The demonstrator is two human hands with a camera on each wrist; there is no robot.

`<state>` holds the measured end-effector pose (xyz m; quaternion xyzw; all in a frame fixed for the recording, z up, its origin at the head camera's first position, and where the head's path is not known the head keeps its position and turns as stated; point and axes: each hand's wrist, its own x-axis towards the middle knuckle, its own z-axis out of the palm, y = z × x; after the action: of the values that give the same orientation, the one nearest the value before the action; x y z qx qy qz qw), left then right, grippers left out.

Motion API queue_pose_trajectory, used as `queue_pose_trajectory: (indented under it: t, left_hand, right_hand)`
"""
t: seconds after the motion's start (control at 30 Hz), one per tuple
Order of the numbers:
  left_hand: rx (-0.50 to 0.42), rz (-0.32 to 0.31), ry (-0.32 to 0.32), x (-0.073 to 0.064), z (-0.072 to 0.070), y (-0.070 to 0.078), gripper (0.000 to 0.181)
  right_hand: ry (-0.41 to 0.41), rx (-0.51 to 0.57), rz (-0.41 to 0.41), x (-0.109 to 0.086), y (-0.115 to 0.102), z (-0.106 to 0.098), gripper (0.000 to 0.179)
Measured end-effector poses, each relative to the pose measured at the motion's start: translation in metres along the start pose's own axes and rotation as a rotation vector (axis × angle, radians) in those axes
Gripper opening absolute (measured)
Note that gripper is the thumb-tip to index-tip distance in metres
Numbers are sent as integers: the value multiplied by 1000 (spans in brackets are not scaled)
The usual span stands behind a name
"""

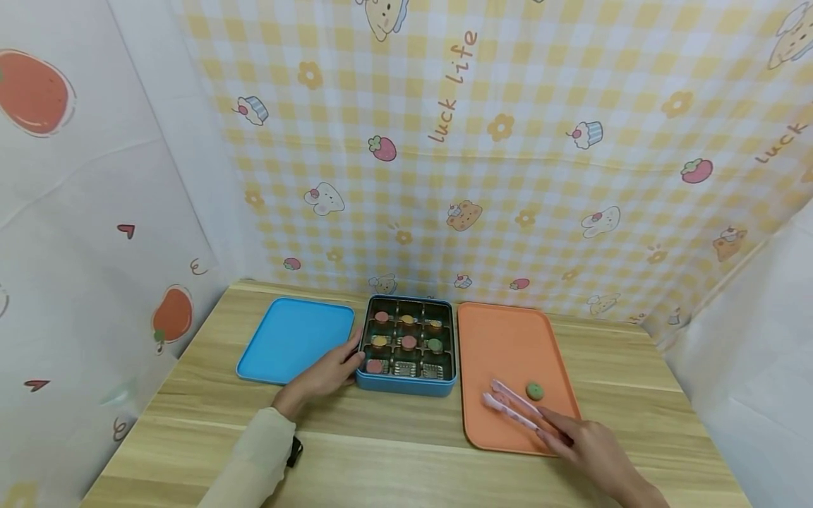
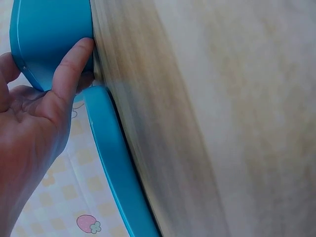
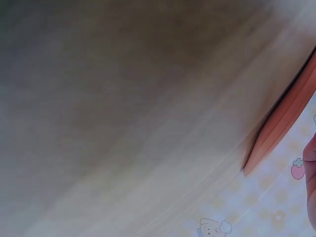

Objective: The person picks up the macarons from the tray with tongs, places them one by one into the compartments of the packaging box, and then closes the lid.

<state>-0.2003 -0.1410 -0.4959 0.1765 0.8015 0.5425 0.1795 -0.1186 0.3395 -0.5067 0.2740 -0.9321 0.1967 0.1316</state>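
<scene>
My left hand (image 1: pixel 333 368) rests against the left side of a blue tin box (image 1: pixel 406 386), its extended fingers touching the wall. In the left wrist view, fingers (image 2: pixel 69 71) touch the blue wall near a corner. Inside, a dark divided insert holds several small round cookie-like pieces in pink, yellow and green. Ridged floor shows in the front middle and front right compartments. My right hand (image 1: pixel 593 448) pinches pink tongs (image 1: pixel 517 408) low over an orange tray (image 1: pixel 502 339). Pink shows between the tong tips; whether it is a piece, I cannot tell. A green round piece (image 1: pixel 535 391) lies on the tray.
Left of the box lies a flat blue lid (image 1: pixel 298 340). All of this is on a wood-grain table (image 1: pixel 394 458). A checked, printed cloth (image 1: pixel 444 176) hangs behind, and white printed cloth (image 1: pixel 82 212) stands along the left.
</scene>
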Motion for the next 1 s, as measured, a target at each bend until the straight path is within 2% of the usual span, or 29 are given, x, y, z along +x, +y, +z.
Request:
queue_pose_trajectory:
  t: [0.3, 0.57, 0.83, 0.93, 1.0]
  left_hand:
    - [1, -49, 22, -1, 2, 0, 62]
    - [-19, -19, 8, 0, 0, -4, 62]
    - [78, 48, 26, 2, 1, -2, 62]
    - [74, 41, 22, 1, 0, -2, 63]
    - [40, 31, 11, 0, 0, -2, 63]
  right_hand:
    - [46, -10, -55, 15, -4, 3, 40]
    - [85, 0, -69, 35, -16, 6, 41]
    - [126, 25, -84, 63, -35, 8, 44]
    - [122, 21, -90, 74, -43, 12, 44]
    - [112, 26, -86, 80, -49, 14, 43]
